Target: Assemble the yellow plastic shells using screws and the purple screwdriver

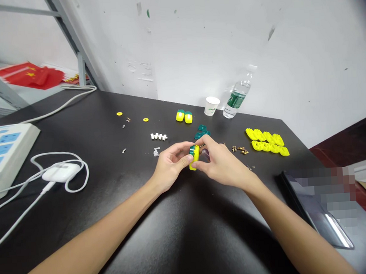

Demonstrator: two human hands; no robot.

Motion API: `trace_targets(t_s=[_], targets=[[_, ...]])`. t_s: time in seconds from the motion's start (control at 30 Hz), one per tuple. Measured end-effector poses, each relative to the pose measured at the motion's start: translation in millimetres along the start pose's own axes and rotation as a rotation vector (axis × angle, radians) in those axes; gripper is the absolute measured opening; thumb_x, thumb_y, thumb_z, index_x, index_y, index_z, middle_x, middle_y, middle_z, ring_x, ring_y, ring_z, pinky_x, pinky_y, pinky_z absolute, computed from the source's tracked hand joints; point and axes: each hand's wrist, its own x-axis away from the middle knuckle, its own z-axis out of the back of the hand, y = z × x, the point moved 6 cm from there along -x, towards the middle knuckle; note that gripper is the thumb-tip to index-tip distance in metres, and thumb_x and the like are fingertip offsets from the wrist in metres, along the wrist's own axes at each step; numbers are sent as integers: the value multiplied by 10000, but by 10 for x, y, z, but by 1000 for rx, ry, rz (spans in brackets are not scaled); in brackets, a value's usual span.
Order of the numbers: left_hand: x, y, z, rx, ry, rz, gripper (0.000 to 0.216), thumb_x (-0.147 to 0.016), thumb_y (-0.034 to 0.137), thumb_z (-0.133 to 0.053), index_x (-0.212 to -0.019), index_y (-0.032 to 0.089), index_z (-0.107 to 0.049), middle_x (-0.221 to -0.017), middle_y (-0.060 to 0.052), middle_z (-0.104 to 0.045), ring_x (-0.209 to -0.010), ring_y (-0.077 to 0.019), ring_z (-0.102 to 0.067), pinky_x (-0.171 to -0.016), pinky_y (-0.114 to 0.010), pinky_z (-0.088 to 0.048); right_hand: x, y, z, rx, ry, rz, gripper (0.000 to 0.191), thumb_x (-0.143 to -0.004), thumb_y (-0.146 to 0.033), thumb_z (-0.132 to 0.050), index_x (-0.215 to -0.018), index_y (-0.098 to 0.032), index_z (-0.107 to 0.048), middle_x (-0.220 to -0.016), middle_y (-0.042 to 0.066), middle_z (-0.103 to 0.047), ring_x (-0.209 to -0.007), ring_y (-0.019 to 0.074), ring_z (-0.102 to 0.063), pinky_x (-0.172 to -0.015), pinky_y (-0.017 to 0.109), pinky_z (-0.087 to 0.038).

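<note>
A small yellow-and-green plastic casing (196,153) is held upright above the table, between both hands. My left hand (173,160) is closed on its green side, thumb pressed to the near face. From the other side my right hand (217,157) pinches the yellow part between thumb and fingers. Something dark shows under the right palm; I cannot make out what it is. Just beyond the hands lie several dark green shells (202,132). Farther back stand two similar yellow-and-green casings (184,116), side by side. Small brass-coloured parts (240,150) are scattered right of my right hand.
Yellow shells (267,142) lie in two rows at right, near a tablet-like device (317,207). White pieces (158,136), grey rings (156,152) and yellow discs (145,120) lie left. A paper cup (211,106) and bottle (238,94) stand by the wall. A charger (61,172) and power strip (10,153) sit far left.
</note>
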Motion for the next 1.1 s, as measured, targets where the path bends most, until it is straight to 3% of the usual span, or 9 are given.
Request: trace_targets(t_s=[0.37, 0.57, 0.67, 0.87, 1.1], targets=[[1, -6, 10, -8, -10, 2, 334, -749, 231, -831, -1070, 214, -741, -1065, -67, -737, -1030, -227, -673, -926, -373, -529, 7, -1, -13, 11, 2, 2, 262, -845, -240, -637, -1071, -240, -505, -774, -34, -588, -699, 155, -549, -632, 277, -386], [2, 0, -2, 51, -28, 65, 359, -751, 207, -827, -1098, 232, -737, -1047, -52, -724, -950, -188, -676, -793, -289, -554, 5, -19, 4, -9, 16, -8, 284, -845, -285, -656, -1097, -225, -541, -847, 2, -650, -764, 174, -587, -685, 300, -419], [8, 7, -16, 119, -36, 117, 357, -776, 211, -807, -1122, 235, -726, -1012, -47, -718, -915, -178, -680, -751, -273, -560, 5, -56, 25, 2, 60, -4, 289, -829, -315, -669, -1084, -220, -571, -820, -5, -649, -692, 152, -564, -629, 282, -407], [8, 10, -30, 229, -72, 182, 350, -825, 235, -766, -1167, 252, -693, -1073, -51, -728, -983, -193, -692, -824, -298, -557, 22, -143, 48, 1, 207, -21, 283, -786, -369, -680, -1015, -222, -604, -743, -24, -625, -631, 130, -540, -578, 260, -409], [7, -10, -30, 349, -155, 270, 384, -795, 253, -796, -1163, 309, -702, -1102, -17, -738, -1001, -190, -703, -862, -313, -571, 85, -281, 17, 92, 286, 61, 300, -817, -357, -679, -1057, -192, -608, -907, 25, -677, -736, 154, -586, -655, 289, -442]])
